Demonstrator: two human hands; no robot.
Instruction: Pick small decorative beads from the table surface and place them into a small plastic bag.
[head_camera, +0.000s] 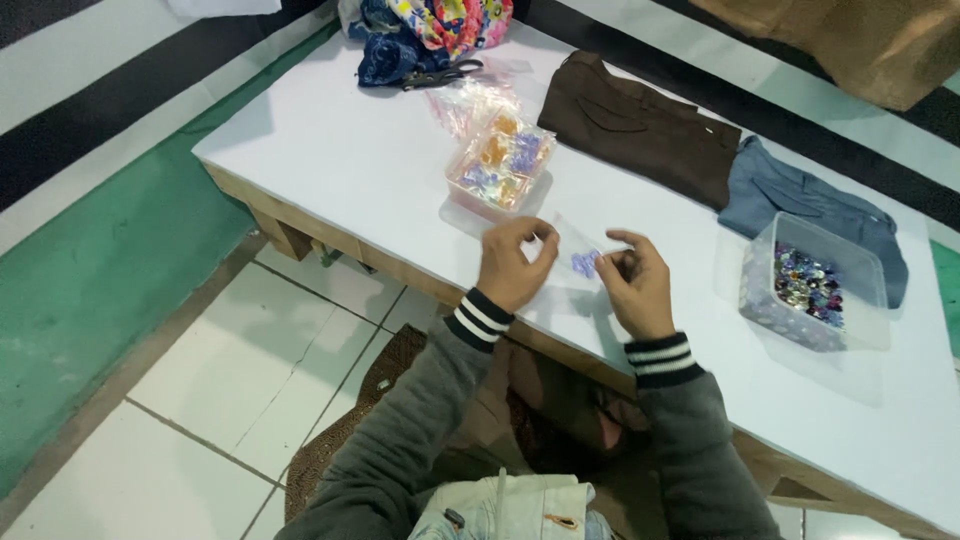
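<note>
Both my hands hold a small clear plastic bag (578, 243) above the front edge of the white table (340, 165). My left hand (512, 265) pinches the bag's left side. My right hand (634, 282) grips its right side, where a small purple piece (584, 264) shows inside the bag. Just behind my hands stands an open clear box (500, 165) filled with orange and purple pieces in small bags.
A clear tub (808, 285) of dark shiny pieces stands at the right. Folded brown trousers (640, 125) and a blue-grey garment (800, 200) lie behind. Colourful cloth (430, 30), black scissors (440, 75) and loose clear bags (470, 100) sit at the far end. Tiled floor lies at the left.
</note>
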